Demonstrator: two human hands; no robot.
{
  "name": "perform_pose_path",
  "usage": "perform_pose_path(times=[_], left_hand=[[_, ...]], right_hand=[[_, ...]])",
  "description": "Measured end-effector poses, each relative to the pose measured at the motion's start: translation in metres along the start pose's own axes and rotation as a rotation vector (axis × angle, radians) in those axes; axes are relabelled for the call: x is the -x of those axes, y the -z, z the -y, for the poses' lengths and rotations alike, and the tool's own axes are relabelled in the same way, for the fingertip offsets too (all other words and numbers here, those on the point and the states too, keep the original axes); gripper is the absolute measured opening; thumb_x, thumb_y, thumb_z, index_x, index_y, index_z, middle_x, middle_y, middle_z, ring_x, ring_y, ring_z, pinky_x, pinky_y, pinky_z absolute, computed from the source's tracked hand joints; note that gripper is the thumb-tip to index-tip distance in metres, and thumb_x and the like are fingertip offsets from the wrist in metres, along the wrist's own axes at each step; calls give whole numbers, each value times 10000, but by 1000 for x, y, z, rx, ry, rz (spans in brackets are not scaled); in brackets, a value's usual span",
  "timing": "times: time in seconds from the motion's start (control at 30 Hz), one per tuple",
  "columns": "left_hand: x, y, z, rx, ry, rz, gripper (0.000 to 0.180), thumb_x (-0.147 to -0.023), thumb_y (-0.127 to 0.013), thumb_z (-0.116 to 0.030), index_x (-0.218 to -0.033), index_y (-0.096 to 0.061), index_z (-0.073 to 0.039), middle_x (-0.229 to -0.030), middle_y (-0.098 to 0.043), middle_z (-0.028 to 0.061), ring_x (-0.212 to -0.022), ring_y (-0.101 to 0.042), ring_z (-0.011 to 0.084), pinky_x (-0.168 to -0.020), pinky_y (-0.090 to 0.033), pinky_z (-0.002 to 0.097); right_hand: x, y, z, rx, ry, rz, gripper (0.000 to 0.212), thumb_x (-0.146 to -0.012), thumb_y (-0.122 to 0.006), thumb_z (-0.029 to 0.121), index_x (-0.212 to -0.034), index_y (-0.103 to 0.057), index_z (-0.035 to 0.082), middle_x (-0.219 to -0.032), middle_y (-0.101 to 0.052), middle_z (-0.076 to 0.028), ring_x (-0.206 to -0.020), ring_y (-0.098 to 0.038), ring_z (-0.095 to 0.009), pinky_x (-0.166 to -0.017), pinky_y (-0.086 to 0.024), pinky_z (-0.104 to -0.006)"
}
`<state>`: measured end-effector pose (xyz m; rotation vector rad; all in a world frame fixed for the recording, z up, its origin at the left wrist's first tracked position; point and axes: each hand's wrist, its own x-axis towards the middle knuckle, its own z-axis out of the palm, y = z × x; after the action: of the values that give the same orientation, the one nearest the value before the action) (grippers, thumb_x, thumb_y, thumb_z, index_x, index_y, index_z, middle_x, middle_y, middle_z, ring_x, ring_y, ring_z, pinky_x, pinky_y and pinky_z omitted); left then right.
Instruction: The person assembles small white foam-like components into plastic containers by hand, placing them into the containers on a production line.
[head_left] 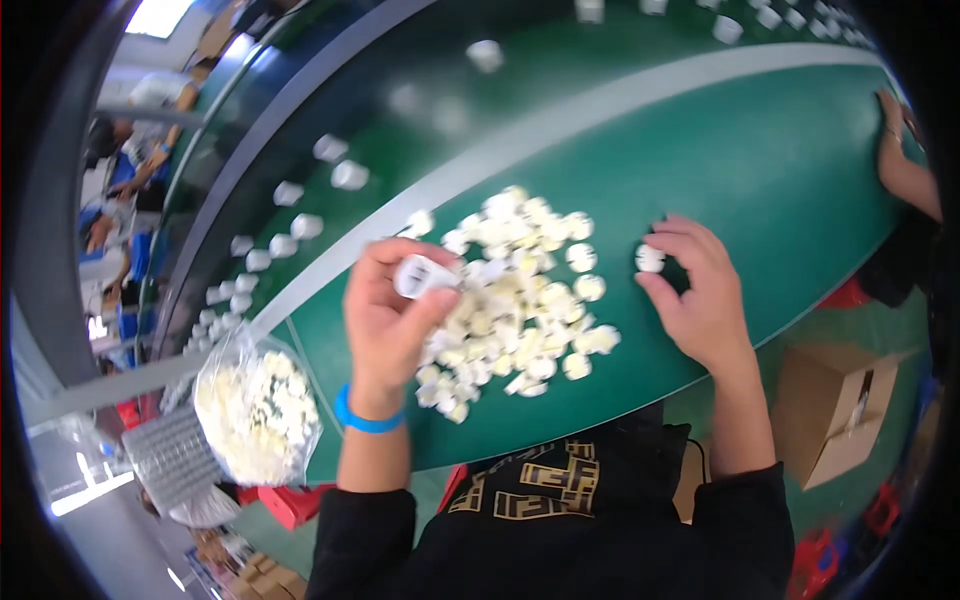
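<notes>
My left hand (383,315) is closed around a small white plastic cup-shaped part (414,278), its end with dark slots turned up, held above the left edge of a pile. Between the thumb and fingers of my right hand (705,305) is a small round white plastic piece (650,258) with notches at its rim, to the right of the pile. The pile of loose white and cream round pieces (525,310) lies on the green table (760,170) between my hands. A blue band (366,412) circles my left wrist.
Behind a pale rail (540,118), a dark green belt (400,60) carries several white cup-shaped parts (350,176). A clear bag of cream pieces (255,410) sits at left, beside a grey tray (172,450). Another person's hand (892,125) rests at far right. A cardboard box (830,405) stands below.
</notes>
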<state>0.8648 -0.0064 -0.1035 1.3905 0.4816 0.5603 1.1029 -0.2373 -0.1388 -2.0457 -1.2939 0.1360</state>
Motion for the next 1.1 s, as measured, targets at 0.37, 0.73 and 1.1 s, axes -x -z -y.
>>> perform_pose_path(times=[0.37, 0.73, 1.1], left_hand=[[55, -15, 24, -207, -136, -38, 526, -824, -759, 76, -1324, -619, -8, -1228, -689, 123, -1103, -682, 202, -926, -573, 332], [59, -8, 32, -398, -353, -6, 476, -838, -766, 5, -1299, -646, 13, -1277, -671, 173, -1161, -686, 266, -972, -583, 375], [55, -13, 33, -445, -423, -17, 474, -778, -787, 30, -1237, -671, -1, -1249, -703, 178, -1153, -700, 315, -953, -586, 394]], right_hand=[[-8, -34, 127, -607, 90, 44, 417, -760, -871, 12, -1145, -713, 29, -1171, -724, -122, -1083, -696, -263, -944, -543, -353], [-9, -47, 143, -477, 153, 64, 417, -748, -875, 26, -1145, -750, 46, -1147, -718, -117, -1000, -715, -259, -826, -580, -332], [-9, -46, 131, -639, 140, 88, 366, -809, -799, -17, -1168, -755, 38, -1152, -713, -132, -1000, -705, -248, -846, -559, -318]])
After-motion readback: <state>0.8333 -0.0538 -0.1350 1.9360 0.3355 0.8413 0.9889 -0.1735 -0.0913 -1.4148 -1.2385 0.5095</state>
